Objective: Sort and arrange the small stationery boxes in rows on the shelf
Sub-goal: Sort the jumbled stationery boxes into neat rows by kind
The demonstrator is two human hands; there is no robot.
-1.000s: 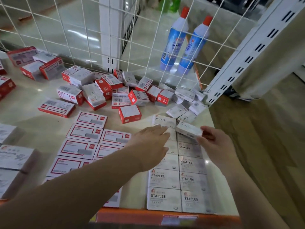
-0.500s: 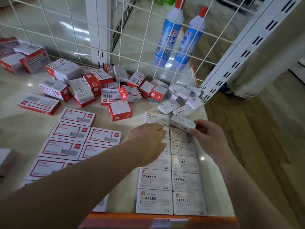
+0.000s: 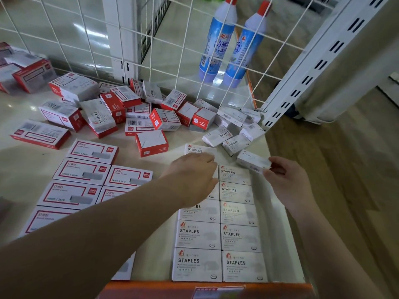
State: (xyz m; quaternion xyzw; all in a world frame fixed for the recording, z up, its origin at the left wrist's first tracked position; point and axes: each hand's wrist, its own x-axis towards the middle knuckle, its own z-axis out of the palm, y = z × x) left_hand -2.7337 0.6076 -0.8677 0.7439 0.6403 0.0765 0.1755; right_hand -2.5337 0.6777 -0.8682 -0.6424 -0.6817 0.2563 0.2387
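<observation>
The right hand (image 3: 287,186) pinches a white staples box (image 3: 253,161) by its near end w/ curled fingers, just above the right row's far end, while left hand (image 3: 192,175) rests flat, fingers relaxed, on the left row (image 3: 197,234) of the shelf (image 3: 21,173).

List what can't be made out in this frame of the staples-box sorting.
All in the head view:
- Left hand: it covers the white staples boxes under it; whether its fingers touch the box beyond is unclear.
- Right hand pinches a white box; its print is motion-blurred.
- Red-framed boxes: lower ones hidden by the left forearm; small print too fine.
- Shelf label: cut by the bottom edge, blurred.
</observation>
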